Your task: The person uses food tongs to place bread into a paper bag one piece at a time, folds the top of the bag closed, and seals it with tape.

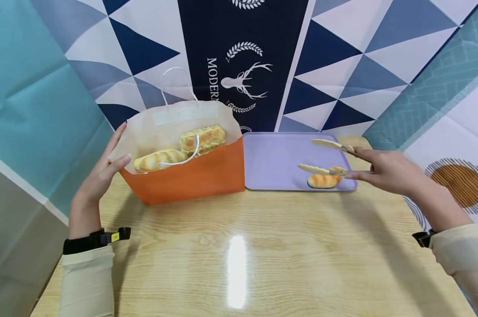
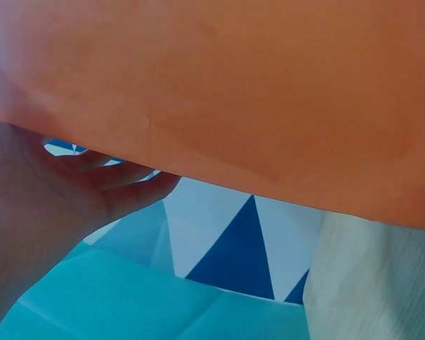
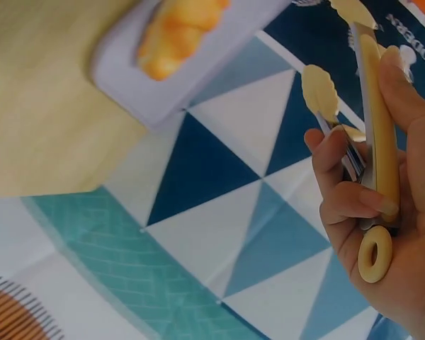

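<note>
An orange paper bag (image 1: 191,180) with a pale inside and white cord handles stands at the left, mouth tilted forward. My left hand (image 1: 98,178) grips its left side edge, thumb at the front, fingers at the back. In the bag lie a ridged bread roll (image 1: 159,159) and a bumpy yellow bread (image 1: 202,138). My right hand (image 1: 389,169) holds food tongs (image 3: 382,120) with cream tips and handle, their arms spread apart. In the head view the lower tip overlaps a small golden bread (image 1: 323,181) on the lilac tray (image 1: 278,160); nothing is between the tips.
The tray sits right beside the bag on a light wooden table (image 1: 183,255). Behind both hangs a patterned cloth (image 1: 342,66) with triangles and a deer-head print. Teal and grey cloth (image 1: 29,110) borders the left side.
</note>
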`<state>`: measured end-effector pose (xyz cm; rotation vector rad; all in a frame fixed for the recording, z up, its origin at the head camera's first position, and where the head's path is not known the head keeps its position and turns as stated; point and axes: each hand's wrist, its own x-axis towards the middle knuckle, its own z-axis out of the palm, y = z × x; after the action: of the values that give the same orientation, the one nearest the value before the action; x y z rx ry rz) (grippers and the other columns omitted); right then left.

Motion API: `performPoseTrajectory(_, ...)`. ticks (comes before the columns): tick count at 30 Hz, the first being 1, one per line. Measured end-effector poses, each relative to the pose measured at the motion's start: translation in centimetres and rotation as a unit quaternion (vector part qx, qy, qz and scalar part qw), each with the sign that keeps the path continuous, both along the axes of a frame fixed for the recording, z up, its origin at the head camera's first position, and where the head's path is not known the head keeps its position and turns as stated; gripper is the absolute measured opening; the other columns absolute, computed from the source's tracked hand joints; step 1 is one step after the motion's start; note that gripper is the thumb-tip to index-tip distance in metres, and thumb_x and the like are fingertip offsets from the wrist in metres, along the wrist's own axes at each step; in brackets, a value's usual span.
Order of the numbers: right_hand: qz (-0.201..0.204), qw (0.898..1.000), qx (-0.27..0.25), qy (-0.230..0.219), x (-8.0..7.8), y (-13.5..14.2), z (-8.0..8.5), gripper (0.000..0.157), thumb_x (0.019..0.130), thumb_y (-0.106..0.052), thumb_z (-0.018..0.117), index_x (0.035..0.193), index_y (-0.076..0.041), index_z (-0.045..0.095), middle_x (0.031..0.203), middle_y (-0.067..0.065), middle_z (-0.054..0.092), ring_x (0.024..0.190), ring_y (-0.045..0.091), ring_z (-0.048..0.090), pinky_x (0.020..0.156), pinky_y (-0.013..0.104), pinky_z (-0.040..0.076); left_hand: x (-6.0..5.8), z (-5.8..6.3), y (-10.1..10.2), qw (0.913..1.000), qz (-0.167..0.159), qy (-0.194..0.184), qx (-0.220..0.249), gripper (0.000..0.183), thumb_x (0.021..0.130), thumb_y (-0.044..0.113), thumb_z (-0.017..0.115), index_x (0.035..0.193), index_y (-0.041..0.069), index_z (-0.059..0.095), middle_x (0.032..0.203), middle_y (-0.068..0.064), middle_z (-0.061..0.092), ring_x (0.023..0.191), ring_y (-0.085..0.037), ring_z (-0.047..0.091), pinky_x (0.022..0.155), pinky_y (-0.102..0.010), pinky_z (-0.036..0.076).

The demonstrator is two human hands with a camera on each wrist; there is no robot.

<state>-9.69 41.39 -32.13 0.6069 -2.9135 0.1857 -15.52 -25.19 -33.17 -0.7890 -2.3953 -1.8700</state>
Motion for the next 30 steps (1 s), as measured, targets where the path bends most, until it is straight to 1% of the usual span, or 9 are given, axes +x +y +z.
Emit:
performPoseTrajectory(2, 0.003, 1.000, 0.001, -0.004, 0.2, 0.3, -0.6, 0.077, 0.081, -0.042, 0.078, 0.139, 0.004, 0.055, 0.103, 0.019, 0.073, 0.047, 0.008, 0.046, 0.050, 0.036, 0.043, 0.0, 0.0, 0.0, 1.0000, -0.003, -0.004, -0.002, 0.071, 0.100, 0.012, 0.042, 0.161, 0.027, 0.009, 0.165, 0.006, -0.004, 0.146, -0.012, -0.005, 0.107, -0.071, -0.016)
performPoseTrajectory(6, 0.001, 1.000, 0.014, -0.018, 0.4, 0.9, -1.3, 0.077, 0.081, -0.041, 0.078, 0.137, 0.006, 0.055, 0.117, 0.026, 0.069, 0.051, 0.007, 0.051, 0.054, 0.042, 0.049, 0.1, 0.0, -0.1, 1.0000, -0.002, -0.006, -0.004, 0.071, 0.100, 0.012, 0.042, 0.161, 0.027, 0.008, 0.165, 0.006, -0.004, 0.146, -0.013, -0.005, 0.107, -0.072, -0.015)
performPoseTrajectory(9, 0.004, 0.999, 0.024, -0.031, 0.3, 1.3, -1.8, 0.077, 0.081, -0.039, 0.079, 0.135, 0.009, 0.055, 0.116, 0.028, 0.068, 0.052, 0.008, 0.053, 0.056, 0.045, 0.050, 0.1, 0.0, -0.2, 1.0000, -0.003, -0.006, 0.000, 0.072, 0.100, 0.011, 0.042, 0.161, 0.026, 0.007, 0.165, 0.005, -0.004, 0.146, -0.014, -0.005, 0.107, -0.072, -0.014)
performPoseTrajectory(11, 0.010, 0.999, 0.029, -0.036, 0.2, 1.5, -2.2, 0.076, 0.080, -0.039, 0.080, 0.133, 0.010, 0.057, 0.114, 0.028, 0.069, 0.058, 0.014, 0.061, 0.059, 0.049, 0.053, 0.2, 0.0, -0.3, 1.0000, -0.003, -0.005, -0.001, 0.072, 0.100, 0.011, 0.042, 0.161, 0.026, 0.008, 0.165, 0.005, -0.004, 0.146, -0.014, -0.004, 0.107, -0.072, -0.013)
performPoseTrajectory(13, 0.015, 0.999, 0.032, -0.040, 0.2, 1.7, -2.5, 0.075, 0.079, -0.039, 0.081, 0.131, 0.010, 0.058, 0.114, 0.029, 0.069, 0.069, 0.023, 0.067, 0.065, 0.053, 0.054, 0.2, 0.0, -0.3, 1.0000, 0.000, -0.003, -0.005, 0.072, 0.100, 0.011, 0.042, 0.161, 0.027, 0.008, 0.165, 0.005, -0.004, 0.146, -0.013, -0.005, 0.106, -0.073, -0.014)
performPoseTrajectory(16, 0.018, 0.998, 0.033, -0.047, 0.1, 1.9, -2.8, 0.076, 0.079, -0.042, 0.080, 0.131, 0.010, 0.059, 0.116, 0.030, 0.068, 0.087, 0.036, 0.069, 0.071, 0.058, 0.054, 0.2, 0.1, -0.3, 0.9999, 0.004, 0.002, -0.013, 0.071, 0.100, 0.012, 0.043, 0.161, 0.027, 0.009, 0.165, 0.006, -0.003, 0.146, -0.013, -0.005, 0.105, -0.074, -0.014)
performPoseTrajectory(23, 0.017, 0.996, 0.038, -0.079, 0.1, 2.5, -2.9, 0.075, 0.081, -0.043, 0.078, 0.133, 0.007, 0.058, 0.113, 0.027, 0.070, 0.074, 0.024, 0.067, 0.065, 0.052, 0.054, 0.3, 0.2, -0.2, 0.9997, 0.010, 0.000, -0.021, 0.071, 0.100, 0.013, 0.043, 0.161, 0.029, 0.009, 0.165, 0.007, -0.003, 0.146, -0.013, -0.006, 0.105, -0.075, -0.013)
performPoseTrajectory(27, 0.012, 0.995, 0.041, -0.088, -0.1, 2.7, -3.1, 0.075, 0.082, -0.045, 0.076, 0.134, 0.006, 0.059, 0.121, 0.029, 0.066, 0.091, 0.035, 0.068, 0.073, 0.057, 0.053, 0.3, 0.2, -0.1, 0.9998, 0.009, -0.002, -0.017, 0.071, 0.100, 0.012, 0.043, 0.161, 0.029, 0.009, 0.165, 0.006, -0.003, 0.146, -0.014, -0.005, 0.106, -0.075, -0.012)
performPoseTrajectory(30, 0.006, 0.995, 0.044, -0.093, -0.2, 2.9, -3.3, 0.073, 0.083, -0.046, 0.074, 0.135, 0.004, 0.059, 0.123, 0.029, 0.065, 0.097, 0.039, 0.066, 0.077, 0.060, 0.052, 0.3, 0.2, 0.0, 0.9998, 0.009, -0.003, -0.017, 0.071, 0.100, 0.013, 0.043, 0.161, 0.029, 0.009, 0.165, 0.006, -0.003, 0.146, -0.014, -0.004, 0.106, -0.075, -0.012)
